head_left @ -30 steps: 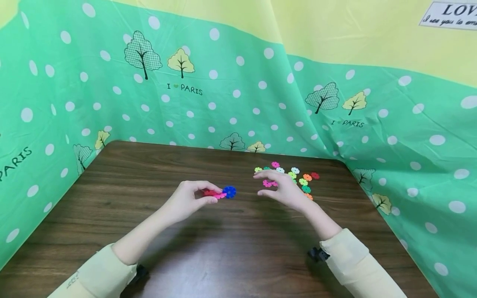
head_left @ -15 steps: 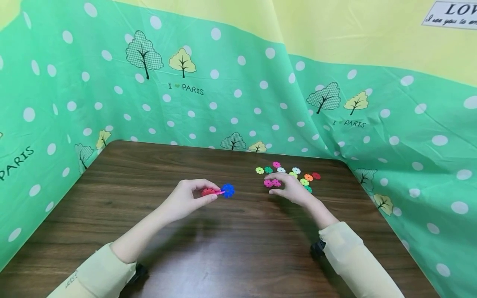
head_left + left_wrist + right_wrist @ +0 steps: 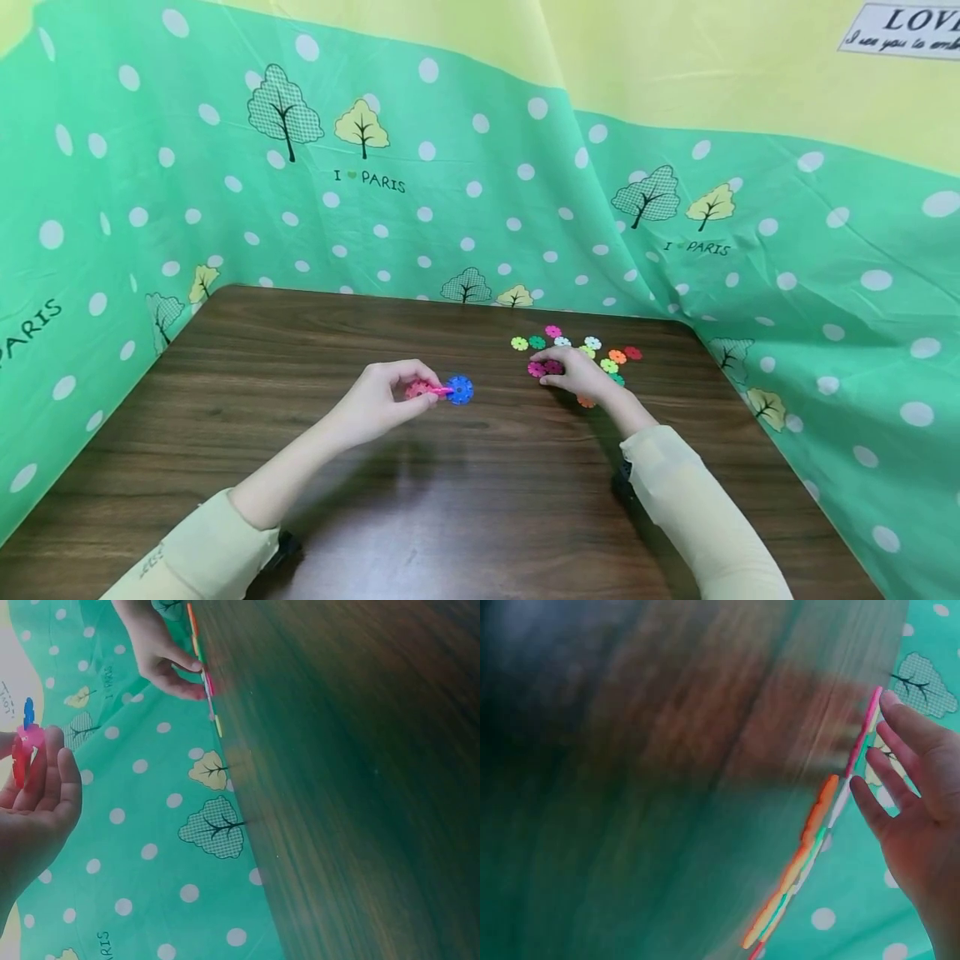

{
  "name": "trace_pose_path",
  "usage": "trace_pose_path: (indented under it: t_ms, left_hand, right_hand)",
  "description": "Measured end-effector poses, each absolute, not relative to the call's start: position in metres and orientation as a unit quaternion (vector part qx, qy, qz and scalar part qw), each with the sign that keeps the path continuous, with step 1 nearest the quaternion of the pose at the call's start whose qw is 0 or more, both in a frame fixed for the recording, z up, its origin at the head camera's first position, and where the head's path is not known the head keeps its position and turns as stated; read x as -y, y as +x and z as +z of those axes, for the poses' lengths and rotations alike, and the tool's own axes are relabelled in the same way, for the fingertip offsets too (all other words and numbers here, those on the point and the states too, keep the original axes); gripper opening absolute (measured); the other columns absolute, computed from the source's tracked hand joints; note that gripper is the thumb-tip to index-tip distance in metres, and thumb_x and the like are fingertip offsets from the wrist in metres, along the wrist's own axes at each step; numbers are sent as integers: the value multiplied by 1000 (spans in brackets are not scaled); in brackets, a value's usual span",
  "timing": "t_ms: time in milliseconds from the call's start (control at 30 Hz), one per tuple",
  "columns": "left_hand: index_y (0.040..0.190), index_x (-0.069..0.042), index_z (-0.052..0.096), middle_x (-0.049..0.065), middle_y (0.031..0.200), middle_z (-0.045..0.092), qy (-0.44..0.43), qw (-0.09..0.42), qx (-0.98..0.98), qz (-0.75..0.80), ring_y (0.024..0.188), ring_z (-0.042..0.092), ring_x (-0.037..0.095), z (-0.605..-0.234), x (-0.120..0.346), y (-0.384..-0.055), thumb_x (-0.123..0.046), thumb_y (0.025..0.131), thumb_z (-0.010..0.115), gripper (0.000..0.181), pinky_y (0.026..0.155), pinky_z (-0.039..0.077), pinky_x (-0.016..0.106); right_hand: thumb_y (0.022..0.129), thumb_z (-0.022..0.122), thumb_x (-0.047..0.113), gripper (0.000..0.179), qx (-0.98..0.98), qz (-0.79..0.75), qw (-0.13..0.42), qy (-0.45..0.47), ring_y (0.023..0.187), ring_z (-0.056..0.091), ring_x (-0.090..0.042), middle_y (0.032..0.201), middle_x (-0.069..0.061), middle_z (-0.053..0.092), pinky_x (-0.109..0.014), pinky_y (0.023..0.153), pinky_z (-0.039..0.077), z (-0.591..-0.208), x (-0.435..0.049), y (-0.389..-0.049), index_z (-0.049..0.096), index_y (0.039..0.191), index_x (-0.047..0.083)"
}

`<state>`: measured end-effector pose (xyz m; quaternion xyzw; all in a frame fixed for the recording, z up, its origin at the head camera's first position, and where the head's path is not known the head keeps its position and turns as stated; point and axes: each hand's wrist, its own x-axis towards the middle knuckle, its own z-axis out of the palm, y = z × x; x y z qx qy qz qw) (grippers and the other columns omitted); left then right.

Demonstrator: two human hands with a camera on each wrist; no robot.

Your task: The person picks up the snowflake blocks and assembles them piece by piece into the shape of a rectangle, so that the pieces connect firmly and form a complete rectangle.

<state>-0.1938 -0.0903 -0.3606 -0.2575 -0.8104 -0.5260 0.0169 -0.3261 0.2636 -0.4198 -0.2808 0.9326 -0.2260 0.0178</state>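
Observation:
Between thumb and fingers, my left hand (image 3: 381, 400) pinches a joined piece of notched plastic snowflake discs, held above the table. It has a red disc (image 3: 20, 761), a pink disc (image 3: 31, 736) and a blue disc (image 3: 461, 390) at its outer end. My right hand (image 3: 583, 375) is low over the table, thumb and forefinger spread around two magenta discs (image 3: 536, 369) lying flat. Its fingertips (image 3: 889, 697) are right at the discs' edges in the right wrist view, and the fingers look loosely extended.
Several loose discs lie around my right hand: a yellow-green disc (image 3: 519, 343), a green disc (image 3: 537, 342), a red disc (image 3: 633, 353) and orange ones (image 3: 617, 357). The brown wooden table (image 3: 337, 333) ends at a green dotted curtain (image 3: 480, 208) behind and at both sides.
My right hand has come down onto the magenta discs, its thumb and forefinger drawing closer together. My left hand stays in place, the joined discs turning slightly in its pinch.

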Motion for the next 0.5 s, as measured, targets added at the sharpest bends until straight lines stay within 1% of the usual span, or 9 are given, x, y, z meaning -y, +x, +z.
trace_pose_path:
  t_ms: [200, 333, 500]
  left_hand:
    - [85, -19, 65, -3, 67, 55, -255, 23, 814, -521, 62, 48, 11, -364, 92, -195, -14, 82, 73, 10, 54, 41, 22]
    - [83, -20, 64, -3, 66, 55, -257, 30, 813, -522, 61, 46, 12, -364, 93, -195, -19, 82, 75, 11, 52, 40, 22]
    - [83, -21, 64, -6, 65, 56, -260, 46, 818, -510, 59, 46, 10, -364, 93, -195, -19, 81, 75, 11, 51, 40, 21]
  right_hand:
    - [82, 73, 11, 33, -935, -210, 17, -286, 102, 60, -25, 109, -9, 67, -43, 88, 50, -423, -262, -330, 67, 113, 4]
    - [81, 74, 9, 29, -933, -214, 10, -289, 99, 61, -24, 105, -8, 68, -42, 87, 51, -423, -260, -331, 68, 109, 5]
    - [80, 74, 7, 28, -934, -209, 1, -289, 98, 61, -24, 103, -8, 68, -41, 85, 52, -422, -259, -331, 68, 108, 5]
